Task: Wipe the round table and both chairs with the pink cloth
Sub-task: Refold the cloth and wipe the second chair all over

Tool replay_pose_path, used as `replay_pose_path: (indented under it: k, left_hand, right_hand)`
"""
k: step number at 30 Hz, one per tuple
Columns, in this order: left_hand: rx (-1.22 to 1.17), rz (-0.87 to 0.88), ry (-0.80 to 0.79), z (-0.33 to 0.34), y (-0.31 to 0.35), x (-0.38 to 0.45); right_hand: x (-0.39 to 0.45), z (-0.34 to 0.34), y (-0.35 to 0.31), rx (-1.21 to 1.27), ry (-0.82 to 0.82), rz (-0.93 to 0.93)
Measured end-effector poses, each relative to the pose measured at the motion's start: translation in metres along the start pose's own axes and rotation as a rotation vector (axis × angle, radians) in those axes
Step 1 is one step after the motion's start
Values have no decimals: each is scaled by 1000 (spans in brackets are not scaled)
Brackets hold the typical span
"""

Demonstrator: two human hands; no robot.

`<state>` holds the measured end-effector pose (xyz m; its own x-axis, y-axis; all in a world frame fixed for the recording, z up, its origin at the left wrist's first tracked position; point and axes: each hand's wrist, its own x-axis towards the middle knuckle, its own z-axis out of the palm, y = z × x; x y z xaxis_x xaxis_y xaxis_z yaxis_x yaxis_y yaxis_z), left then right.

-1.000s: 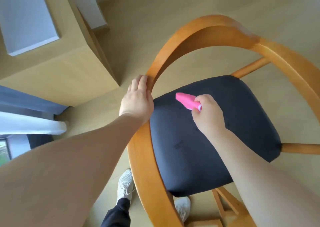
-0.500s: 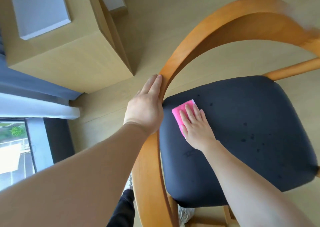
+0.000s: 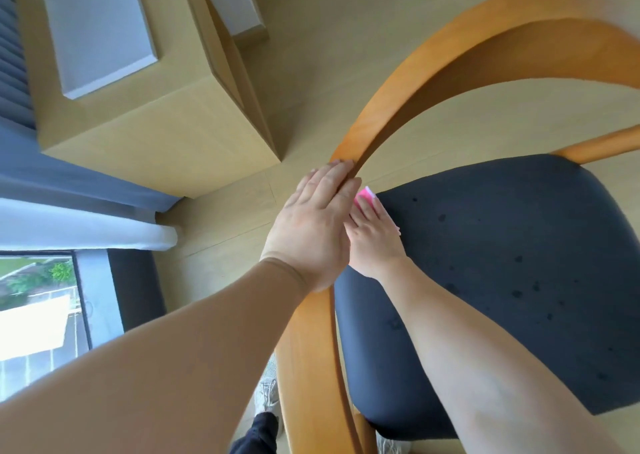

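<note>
Your right hand (image 3: 372, 239) presses the pink cloth (image 3: 364, 197) flat on the chair (image 3: 519, 263) seat's corner, fingers straight. Your left hand (image 3: 311, 225) rests flat on the chair's arm.

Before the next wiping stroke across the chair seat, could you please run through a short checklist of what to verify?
1. Pink cloth under the right hand: ok, flat fingers press it onto the seat, only its far edge shows.
2. Cloth on the dark seat: ok, at the corner nearest the armrest.
3. Chair steadied: ok, the left hand rests flat on the wooden armrest.
4. Hands clear of each other: not ok, the left hand overlaps the right hand's fingers in this view.
5. Seat clean: not ok, dark spots remain across it.
6. Cloth's underside clean: cannot tell.
</note>
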<state>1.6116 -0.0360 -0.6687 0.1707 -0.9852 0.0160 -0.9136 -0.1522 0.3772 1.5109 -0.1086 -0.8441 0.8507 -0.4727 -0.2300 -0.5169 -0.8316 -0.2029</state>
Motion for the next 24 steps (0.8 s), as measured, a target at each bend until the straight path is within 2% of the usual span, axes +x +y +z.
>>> replay_pose_path:
  k: [3, 5, 9, 13, 19, 24]
  left_hand:
    - [-45, -18, -2, -2, 0, 1]
    - [-60, -22, 8, -2, 1, 0]
    - [-41, 1, 3, -1, 2, 0]
    - [-27, 31, 2, -1, 2, 0]
    - [-40, 9, -37, -2, 4, 0]
    - [-43, 7, -42, -3, 3, 0]
  right_hand:
    - [-2, -2, 8, 45, 134, -14]
    - [-4, -4, 20, 16, 158, -2]
    - [-9, -11, 59, -101, 27, 104]
    - [-20, -17, 101, -116, -46, 249]
    - [-39, -19, 147, -40, -50, 467]
    - [-38, -14, 140, 22, -11, 537]
